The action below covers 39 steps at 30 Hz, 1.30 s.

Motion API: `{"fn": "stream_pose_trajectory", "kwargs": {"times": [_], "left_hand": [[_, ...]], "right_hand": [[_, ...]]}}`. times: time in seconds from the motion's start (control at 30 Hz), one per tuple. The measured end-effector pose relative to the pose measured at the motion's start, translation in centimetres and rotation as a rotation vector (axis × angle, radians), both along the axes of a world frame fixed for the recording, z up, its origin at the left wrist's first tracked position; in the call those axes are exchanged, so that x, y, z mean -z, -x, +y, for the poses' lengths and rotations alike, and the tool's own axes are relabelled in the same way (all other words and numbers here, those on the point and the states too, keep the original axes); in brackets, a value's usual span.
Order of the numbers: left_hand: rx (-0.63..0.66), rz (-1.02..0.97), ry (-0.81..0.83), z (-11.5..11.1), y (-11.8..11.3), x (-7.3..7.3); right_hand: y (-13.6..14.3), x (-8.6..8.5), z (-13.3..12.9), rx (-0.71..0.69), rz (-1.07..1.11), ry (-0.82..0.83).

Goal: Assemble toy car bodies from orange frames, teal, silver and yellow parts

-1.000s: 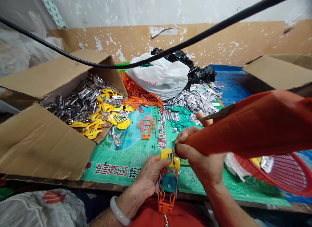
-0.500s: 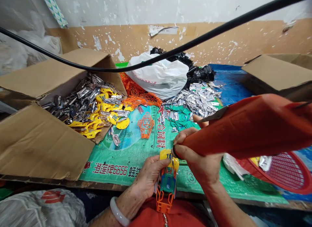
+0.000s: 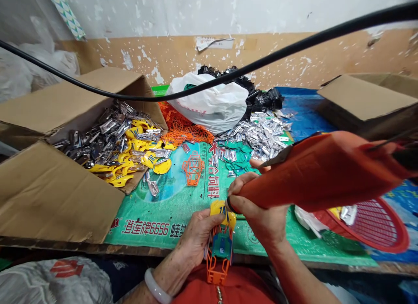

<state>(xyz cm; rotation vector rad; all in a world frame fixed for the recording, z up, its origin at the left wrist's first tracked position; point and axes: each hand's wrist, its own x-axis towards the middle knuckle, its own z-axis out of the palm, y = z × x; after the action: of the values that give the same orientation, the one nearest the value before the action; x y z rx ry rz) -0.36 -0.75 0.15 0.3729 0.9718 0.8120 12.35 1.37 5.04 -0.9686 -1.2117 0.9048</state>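
Observation:
My left hand [image 3: 195,234] grips a toy car body [image 3: 222,247] near the table's front edge. It has an orange lattice frame, a green middle plate and a yellow piece with blue marks at its far end, under my thumb. My right hand [image 3: 264,217] is wrapped round a red electric screwdriver [image 3: 313,173], held slanting from the right. Its dark nose meets or nearly meets the yellow piece; the bit's tip cannot be made out. Farther off, a single orange lattice frame [image 3: 193,169] lies on the green sheet.
A cardboard box [image 3: 75,186] on its side spills silver and yellow parts. Silver pieces [image 3: 261,136], green plates [image 3: 240,158] and a white bag [image 3: 209,103] lie behind. A red basket [image 3: 385,225] stands right. A black cable [image 3: 261,60] crosses the view.
The whole view has shifted slightly. The screwdriver's rear end is a little lower and its nose stays at the yellow piece. Both hands keep their hold.

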Motion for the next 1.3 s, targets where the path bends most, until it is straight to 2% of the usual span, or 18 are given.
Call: {"fn": "stream_pose_trajectory", "kwargs": {"times": [0.1, 0.23, 0.37, 0.5, 0.6, 1.0, 1.3], "left_hand": [[0.021, -0.02, -0.029, 0.1, 0.1, 0.0], [0.047, 0.016, -0.036, 0.2, 0.5, 0.2], [0.06, 0.053, -0.062, 0.4, 0.8, 0.4], [0.07, 0.06, -0.054, 0.6, 0.7, 0.2], [0.081, 0.036, -0.062, 0.6, 0.6, 0.0], [0.061, 0.046, -0.042, 0.6, 0.6, 0.2], [0.048, 0.045, -0.051, 0.5, 0.7, 0.5]], "right_hand": [[-0.3, -1.2, -0.1, -0.042, 0.142, 0.0], [-1.5, -2.3, 0.5, 0.096, 0.257, -0.016], [-3.3, -1.1, 1.8, 0.237, 0.221, -0.013], [-4.4, 0.9, 2.8, 0.272, 0.165, 0.03], [-4.5, 1.6, 3.0, 0.294, 0.125, 0.046], [-4.5, 1.9, 3.2, 0.304, 0.034, 0.135], [-4.3, 2.0, 3.0, 0.319, 0.013, 0.12]]}}
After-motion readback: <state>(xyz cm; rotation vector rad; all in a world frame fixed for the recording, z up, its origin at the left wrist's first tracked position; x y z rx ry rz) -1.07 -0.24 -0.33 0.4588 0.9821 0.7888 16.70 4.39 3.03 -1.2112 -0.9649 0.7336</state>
